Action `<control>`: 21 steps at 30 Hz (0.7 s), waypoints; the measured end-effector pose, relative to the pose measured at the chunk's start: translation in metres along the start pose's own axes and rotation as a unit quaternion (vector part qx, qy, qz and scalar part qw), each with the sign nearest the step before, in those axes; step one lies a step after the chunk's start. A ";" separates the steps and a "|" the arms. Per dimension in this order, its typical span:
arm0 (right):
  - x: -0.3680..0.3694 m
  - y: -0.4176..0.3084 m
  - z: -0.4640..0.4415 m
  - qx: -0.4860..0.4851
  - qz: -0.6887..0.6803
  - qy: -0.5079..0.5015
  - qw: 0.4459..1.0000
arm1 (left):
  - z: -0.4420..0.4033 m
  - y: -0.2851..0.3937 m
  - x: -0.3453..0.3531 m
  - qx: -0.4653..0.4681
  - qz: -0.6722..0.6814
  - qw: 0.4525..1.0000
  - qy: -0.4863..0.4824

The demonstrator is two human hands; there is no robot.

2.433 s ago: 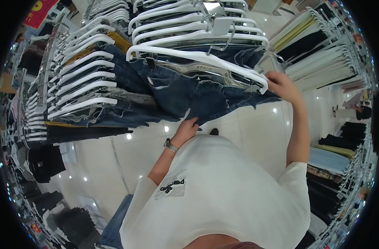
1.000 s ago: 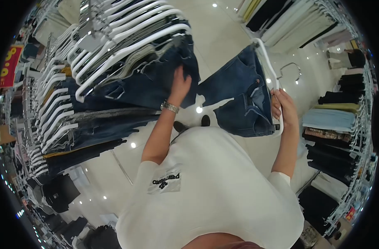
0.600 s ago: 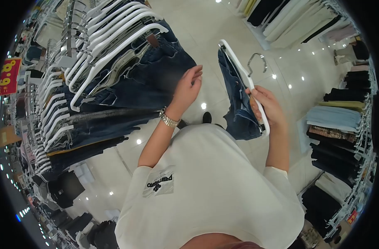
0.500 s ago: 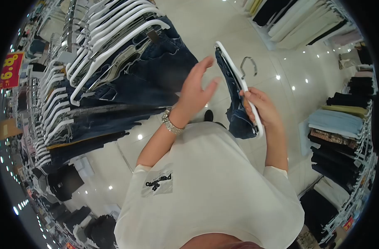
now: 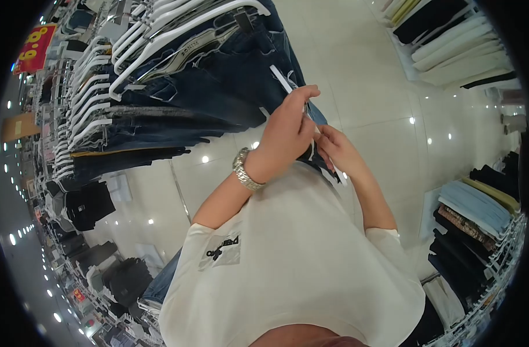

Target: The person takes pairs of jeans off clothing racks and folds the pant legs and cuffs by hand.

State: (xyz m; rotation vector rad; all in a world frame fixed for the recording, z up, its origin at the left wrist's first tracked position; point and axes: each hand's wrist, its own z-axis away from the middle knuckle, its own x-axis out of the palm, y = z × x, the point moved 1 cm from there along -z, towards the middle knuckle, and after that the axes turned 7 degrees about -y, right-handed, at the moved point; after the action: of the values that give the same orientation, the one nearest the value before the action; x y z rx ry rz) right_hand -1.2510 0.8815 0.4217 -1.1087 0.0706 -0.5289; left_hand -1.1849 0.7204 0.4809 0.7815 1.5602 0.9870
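Observation:
A white hanger [image 5: 280,78] with blue jeans is in front of my body, seen nearly edge-on, its middle hidden by my hands. My left hand [image 5: 286,130], with a metal watch on the wrist, is closed at the hanger's upper part; its hook is hidden. My right hand [image 5: 335,149] is closed around the hanger lower down, close beside the left. The dark blue jeans [image 5: 218,81] on white hangers [image 5: 183,29] hang from the rack just up and left of my hands.
More trousers [image 5: 131,159] hang along the left rack. Pale trousers [image 5: 464,55] hang at the upper right, and folded light blue ones [image 5: 476,205] at the right. A red price sign [image 5: 36,49] is at the upper left. Glossy floor [image 5: 368,98] lies between the racks.
The held hanger and jeans, with my right hand, have moved left toward the rack. My left hand has left the hanging jeans, come across and closed at the hanger.

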 end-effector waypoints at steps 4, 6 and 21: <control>0.013 -0.022 0.004 0.049 0.082 -0.020 0.995 | 0.015 0.000 -0.022 0.040 0.056 0.996 -0.060; 0.016 -0.030 0.006 0.055 0.101 -0.057 0.992 | 0.020 -0.001 -0.038 0.083 0.058 0.989 -0.112; 0.094 -0.123 -0.019 0.166 0.260 -0.353 0.883 | 0.030 0.013 -0.173 0.190 0.221 0.786 -0.545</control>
State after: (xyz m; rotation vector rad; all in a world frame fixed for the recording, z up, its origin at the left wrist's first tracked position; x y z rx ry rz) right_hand -1.2198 0.7828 0.5383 -0.8371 -0.3425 0.3570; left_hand -1.1208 0.5799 0.5654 1.6767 0.5235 0.3241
